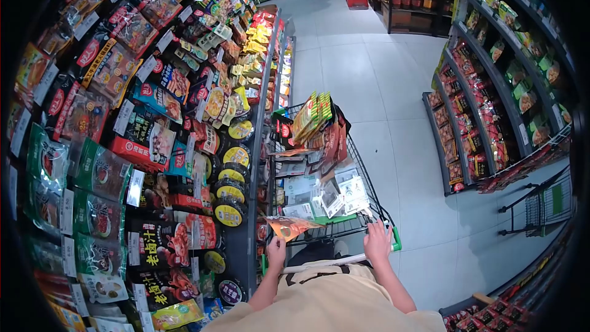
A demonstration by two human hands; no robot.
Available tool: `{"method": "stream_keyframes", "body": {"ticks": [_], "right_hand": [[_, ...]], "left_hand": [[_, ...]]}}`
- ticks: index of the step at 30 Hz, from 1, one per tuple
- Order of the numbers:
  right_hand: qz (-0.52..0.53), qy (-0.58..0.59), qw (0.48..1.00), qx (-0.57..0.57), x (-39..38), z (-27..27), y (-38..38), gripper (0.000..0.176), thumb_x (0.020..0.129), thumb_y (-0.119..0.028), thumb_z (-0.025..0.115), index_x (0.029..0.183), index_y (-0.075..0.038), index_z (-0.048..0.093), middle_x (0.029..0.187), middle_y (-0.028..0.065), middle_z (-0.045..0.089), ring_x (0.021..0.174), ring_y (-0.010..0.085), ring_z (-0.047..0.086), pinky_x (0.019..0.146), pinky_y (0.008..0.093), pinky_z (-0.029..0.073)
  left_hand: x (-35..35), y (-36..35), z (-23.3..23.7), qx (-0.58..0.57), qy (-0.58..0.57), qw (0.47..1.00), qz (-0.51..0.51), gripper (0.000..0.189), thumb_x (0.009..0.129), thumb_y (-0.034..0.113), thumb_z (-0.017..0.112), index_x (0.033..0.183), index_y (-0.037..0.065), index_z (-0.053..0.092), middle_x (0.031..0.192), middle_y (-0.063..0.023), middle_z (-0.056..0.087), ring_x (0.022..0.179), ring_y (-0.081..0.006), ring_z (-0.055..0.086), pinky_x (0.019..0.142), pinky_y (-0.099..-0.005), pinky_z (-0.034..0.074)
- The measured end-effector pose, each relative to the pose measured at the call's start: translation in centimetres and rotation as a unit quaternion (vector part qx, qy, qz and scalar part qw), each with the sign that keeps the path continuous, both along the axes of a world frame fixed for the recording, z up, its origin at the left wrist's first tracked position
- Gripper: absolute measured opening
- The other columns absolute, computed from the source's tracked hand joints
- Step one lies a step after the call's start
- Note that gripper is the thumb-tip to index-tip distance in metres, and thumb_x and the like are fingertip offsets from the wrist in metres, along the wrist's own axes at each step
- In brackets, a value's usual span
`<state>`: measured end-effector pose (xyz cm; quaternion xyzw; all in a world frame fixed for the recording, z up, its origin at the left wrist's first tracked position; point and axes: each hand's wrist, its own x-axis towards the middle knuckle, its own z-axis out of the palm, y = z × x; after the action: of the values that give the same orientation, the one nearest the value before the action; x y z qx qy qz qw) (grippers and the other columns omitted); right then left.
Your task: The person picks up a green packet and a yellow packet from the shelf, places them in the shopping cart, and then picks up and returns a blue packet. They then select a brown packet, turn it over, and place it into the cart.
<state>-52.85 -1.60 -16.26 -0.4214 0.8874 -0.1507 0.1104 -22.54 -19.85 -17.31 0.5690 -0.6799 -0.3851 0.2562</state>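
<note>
Orange packet [292,228], tilted, at shopping cart [335,229]

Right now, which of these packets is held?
The orange packet, pinched in the left hand; the others are in the shopping cart or on shelves.

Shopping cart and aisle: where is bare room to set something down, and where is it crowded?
Free: floor between the cart and the right shelf. Crowded: the cart's far end, heaped with packets; its middle, mostly covered by white items; the left shelf, packed.
</note>
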Motion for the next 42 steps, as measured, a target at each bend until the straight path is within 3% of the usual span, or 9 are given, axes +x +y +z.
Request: {"method": "stream_keyframes", "body": {"ticks": [7,12,22,34,42], "right_hand": [[-0.016,-0.019,1.000,-0.010,-3.6,0.6,-5.3,0.038,0.084,-0.015,0.059,0.122,-0.008,0.062,0.128,0.0065,0.059,0.137,0.0223,0.041,0.114,0.0519,0.026],[-0.020,-0.011,1.000,-0.011,-7.3,0.6,-9.8,0.038,0.084,-0.015,0.059,0.121,-0.008,0.062,0.127,0.0068,0.060,0.136,0.0232,0.042,0.113,0.0496,0.029],[-0.030,-0.003,0.999,-0.036,-16.2,1.0,-21.2,0.035,0.080,-0.008,0.061,0.115,-0.005,0.064,0.123,0.0089,0.063,0.132,0.0263,0.047,0.103,0.0435,0.040],[-0.059,0.013,0.998,-0.031,-26.6,1.4,-34.0,0.034,0.080,-0.009,0.060,0.113,-0.004,0.065,0.124,0.0124,0.063,0.128,0.0277,0.051,0.098,0.0438,0.047],[-0.070,0.010,0.997,-0.030,-33.0,1.5,-42.7,0.034,0.081,-0.010,0.059,0.115,-0.004,0.065,0.124,0.0112,0.063,0.129,0.0272,0.050,0.098,0.0436,0.047]], "left_hand": [[-4.4,-6.2,0.5,-0.001,-0.015,1.000,0.001,0.035,0.098,0.029,0.056,0.079,-0.001,0.053,0.061,-0.0118,0.052,0.057,-0.0171,0.046,0.056,-0.0367,0.041],[-8.6,-11.3,0.1,0.010,-0.061,0.998,-0.012,0.035,0.099,0.034,0.052,0.085,0.002,0.056,0.070,-0.0159,0.063,0.065,-0.0330,0.063,0.061,-0.0431,0.046],[-17.9,-23.4,-0.3,-0.051,-0.116,0.991,-0.051,0.030,0.101,0.031,0.048,0.089,0.004,0.053,0.080,-0.0207,0.064,0.076,-0.0440,0.062,0.065,-0.0519,0.047],[-29.4,-37.4,1.5,-0.062,-0.090,0.989,-0.099,0.030,0.103,0.029,0.045,0.090,0.002,0.049,0.081,-0.0252,0.061,0.079,-0.0473,0.060,0.066,-0.0544,0.045],[-35.9,-47.0,-0.3,-0.070,-0.085,0.989,-0.100,0.030,0.102,0.030,0.046,0.091,0.003,0.049,0.081,-0.0252,0.061,0.079,-0.0479,0.059,0.067,-0.0559,0.044]]}}
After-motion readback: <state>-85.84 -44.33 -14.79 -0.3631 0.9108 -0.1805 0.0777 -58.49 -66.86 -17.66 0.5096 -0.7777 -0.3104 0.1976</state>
